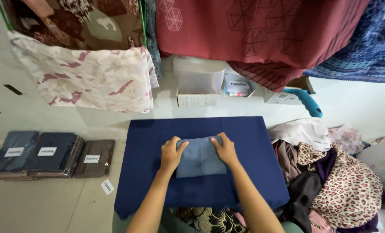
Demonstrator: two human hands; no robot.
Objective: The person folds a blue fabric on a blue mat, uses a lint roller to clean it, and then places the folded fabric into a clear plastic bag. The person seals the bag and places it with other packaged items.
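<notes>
Fingers (180,144) atop folded blue cloth (200,159)

I am looking down into what seems to be a small clothing or fabric seller's packing room. Patterned cloths, like the maroon geometric-print fabric (261,30), are hanging along the upper frame. Flat dark folded garments in clear labelled plastic bags (50,154) are lying at lower left. A loose heap of mixed garments, leopard-print among them (339,181), is piling up at lower right.
</notes>
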